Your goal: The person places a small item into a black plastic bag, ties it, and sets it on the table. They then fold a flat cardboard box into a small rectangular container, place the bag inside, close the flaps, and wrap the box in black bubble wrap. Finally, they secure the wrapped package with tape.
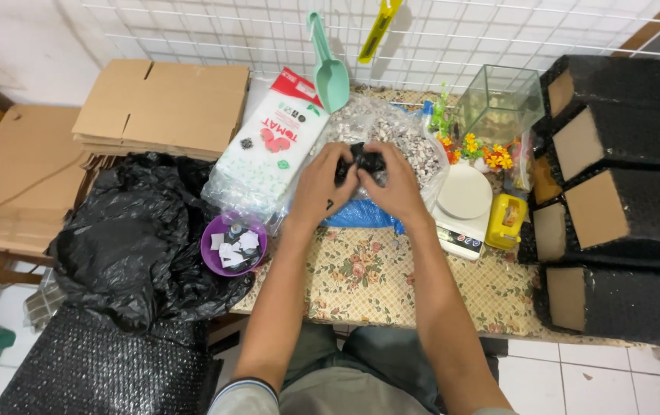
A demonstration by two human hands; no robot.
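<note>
A small crumpled black plastic bag [366,163] sits between the two hands, raised just above the middle of the counter [361,284], which wears a cream cloth printed with flowers. The left hand [321,187] curls its fingers round the bag's left side, and the right hand [397,184] pinches its right side, so both are closed on it and nearly touching each other.

Right behind the bag lies a clear plastic sack of grey and white pebbles [403,138], and under the hands a bit of blue plastic [361,217] shows. To the left leans a white and red printed pouch [268,146], with a round purple bowl of small black and white packets [233,244] just in front of it. A mint-green plastic scoop [328,69] hangs on the white wire grid [499,38] behind. To the right stands a white kitchen scale [462,207], a yellow tape dispenser [505,221] beside it, and a small glass tank [499,100] farther back. A large black plastic sheet [138,238] slumps at the counter's left edge, flattened brown cardboard boxes [161,104] beyond it.
</note>
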